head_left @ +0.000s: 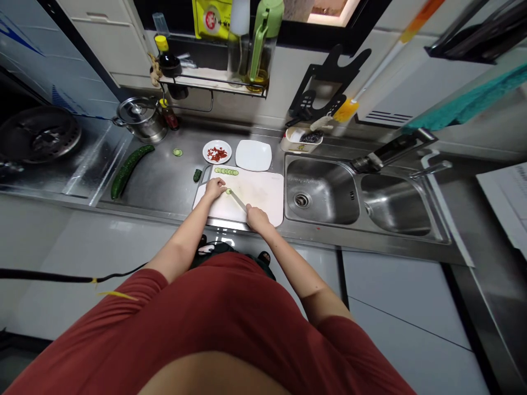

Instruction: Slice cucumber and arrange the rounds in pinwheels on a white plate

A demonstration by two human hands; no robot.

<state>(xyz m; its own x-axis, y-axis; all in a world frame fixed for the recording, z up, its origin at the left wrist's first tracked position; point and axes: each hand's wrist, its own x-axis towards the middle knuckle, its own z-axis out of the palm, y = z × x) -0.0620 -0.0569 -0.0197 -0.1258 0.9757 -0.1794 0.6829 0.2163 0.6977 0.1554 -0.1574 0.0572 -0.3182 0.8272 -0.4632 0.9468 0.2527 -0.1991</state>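
Slicing appears to be the step in hand: the right hand (257, 218) grips a knife (239, 202) by its handle, its blade slanting across the white cutting board (263, 192) with the tip at a small pale-green slice (229, 191). The left hand (214, 188) is over the board with fingers bent, fingertips at or just beside that slice; whether they pinch a piece of it, I cannot tell. Along the board's far edge lies 1 row of overlapping slices (226, 171). A dark-green end piece (197, 175) sits just beside the board's left edge, and 1 long green cucumber (130, 170) rests farther left on the steel surface (164, 186). Beyond the board, a round plate (205, 148) bears red pieces, beside a squarish white plate (253, 156). As I judge it, any further cut calls for steady pressure on the piece, with the left fingertips tucked clear of the edge.
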